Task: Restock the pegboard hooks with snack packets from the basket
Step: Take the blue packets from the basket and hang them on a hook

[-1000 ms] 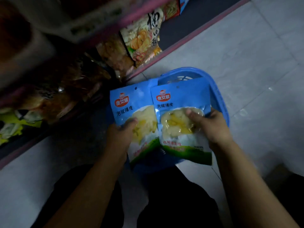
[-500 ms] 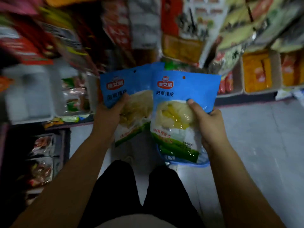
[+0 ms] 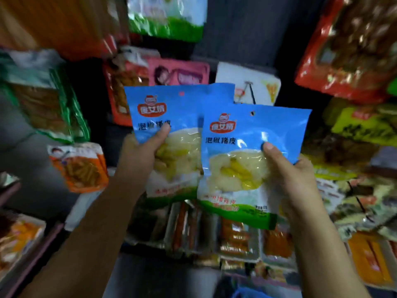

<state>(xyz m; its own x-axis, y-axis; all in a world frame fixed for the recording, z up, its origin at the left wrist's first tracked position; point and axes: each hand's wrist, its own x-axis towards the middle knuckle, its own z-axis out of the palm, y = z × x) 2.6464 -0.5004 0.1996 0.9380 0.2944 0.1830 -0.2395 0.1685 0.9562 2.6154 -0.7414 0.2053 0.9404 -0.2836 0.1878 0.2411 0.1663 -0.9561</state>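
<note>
I hold two blue snack packets with green bottoms upright in front of the display. My left hand grips the left packet at its left edge, thumb across the front. My right hand grips the right packet at its right edge, thumb on the clear window. The right packet overlaps the left one's right side. Each has a small hang hole near its top. A matching blue and green packet hangs higher up on the dark pegboard. A sliver of the blue basket shows at the bottom edge.
Hanging packets crowd the board: a green-edged one and an orange one on the left, a pink one and a white one behind, a red one at upper right. Trays of packaged snacks sit on the shelf below.
Both hands have lifted the two packets from over the basket on the floor up to the pegboard display. The view has swung upward, and the basket has dropped almost out of sight.
</note>
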